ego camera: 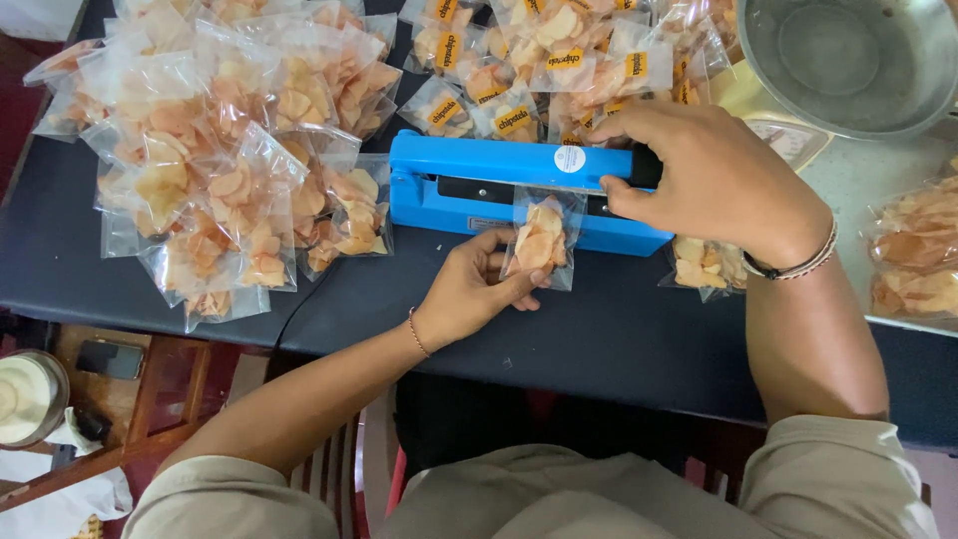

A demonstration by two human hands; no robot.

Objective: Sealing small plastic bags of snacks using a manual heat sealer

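Observation:
A blue bag sealer (469, 185) lies across the dark table (619, 334) in the head view. My right hand (714, 175) presses down on the sealer's arm near its black handle end. A small clear bag of orange chips (542, 240) sits with its open top clamped in the sealer's jaw. My left hand (474, 289) holds that bag from the left and below, thumb and fingers touching it.
A heap of clear chip bags (210, 150) covers the table's left. Sealed bags with yellow labels (519, 60) lie behind the sealer. A metal bowl (848, 60) stands on a scale at the top right. More chip bags (918, 250) lie at the right edge.

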